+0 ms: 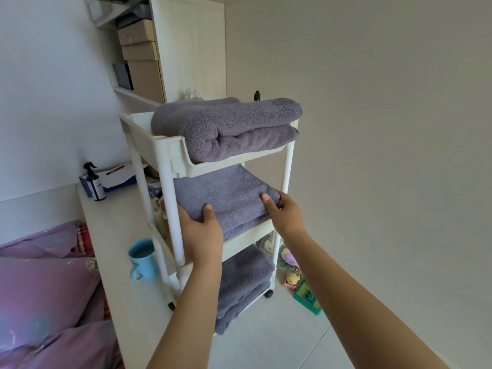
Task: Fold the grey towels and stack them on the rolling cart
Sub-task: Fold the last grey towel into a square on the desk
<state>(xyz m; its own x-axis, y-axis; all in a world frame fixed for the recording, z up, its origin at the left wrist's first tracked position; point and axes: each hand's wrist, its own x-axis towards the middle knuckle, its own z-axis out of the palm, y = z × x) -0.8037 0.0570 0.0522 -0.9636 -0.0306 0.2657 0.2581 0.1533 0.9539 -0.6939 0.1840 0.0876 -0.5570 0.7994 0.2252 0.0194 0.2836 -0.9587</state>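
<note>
A white three-tier rolling cart point(170, 153) stands in front of me. A folded grey towel point(226, 123) lies on its top tier. Another folded grey towel point(226, 193) sits on the middle tier. My left hand point(202, 233) grips that towel's near left edge, thumb on top. My right hand point(285, 211) grips its near right corner the same way. More folded grey towels point(245, 283) fill the bottom tier, overhanging its front edge.
A pale headboard ledge point(117, 235) to the left carries a blue mug point(142, 258), a spray bottle point(94, 182) and a tissue box. Purple bedding point(40, 288) lies lower left. Toys point(300, 286) sit on the floor right of the cart. A shelf unit with boxes point(141, 49) stands behind.
</note>
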